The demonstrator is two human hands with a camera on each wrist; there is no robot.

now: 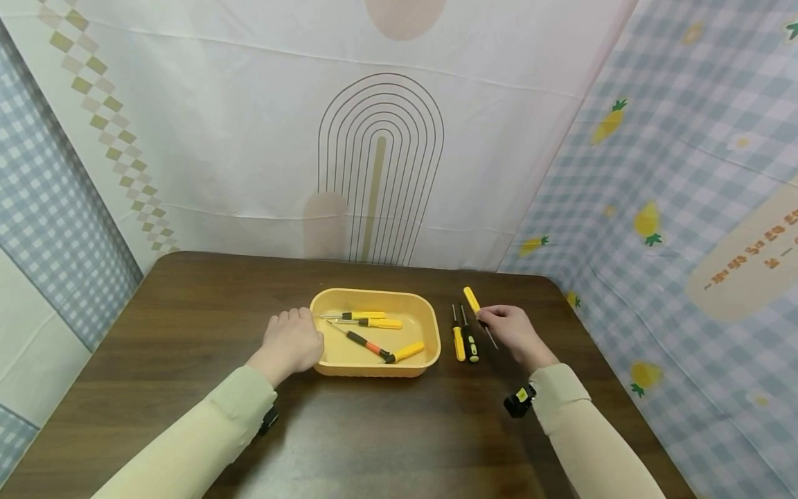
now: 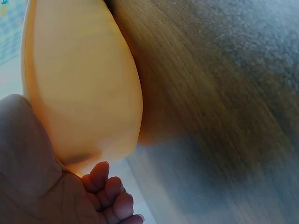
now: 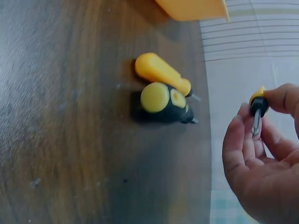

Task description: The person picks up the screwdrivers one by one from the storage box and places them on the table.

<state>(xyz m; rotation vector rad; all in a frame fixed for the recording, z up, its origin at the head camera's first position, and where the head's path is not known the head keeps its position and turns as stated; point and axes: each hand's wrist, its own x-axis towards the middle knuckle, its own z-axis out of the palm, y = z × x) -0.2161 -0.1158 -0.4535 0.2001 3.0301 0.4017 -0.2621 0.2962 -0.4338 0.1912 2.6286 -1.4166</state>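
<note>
My left hand (image 1: 293, 339) grips the left end of a yellow plastic basin (image 1: 374, 371); in the left wrist view its fingers (image 2: 112, 186) curl by the basin's outer wall (image 2: 93, 84). My right hand (image 1: 512, 333) pinches a screwdriver (image 1: 471, 299) with a yellow handle, its shaft pointing down toward the table. The right wrist view shows its black collar and metal tip. Left of that hand, a yellow-handled screwdriver (image 1: 458, 344) and a black-and-yellow screwdriver (image 1: 471, 348) lie side by side on the table, shafts pointing away.
Inside the basin lie several screwdrivers: yellow-handled ones (image 1: 383, 323) and a black-and-red one (image 1: 368, 343). Everything stands on a dark wooden table (image 1: 374, 436). Behind it hangs a white patterned cloth (image 1: 249, 138); a blue checked cloth (image 1: 673, 173) hangs at the right.
</note>
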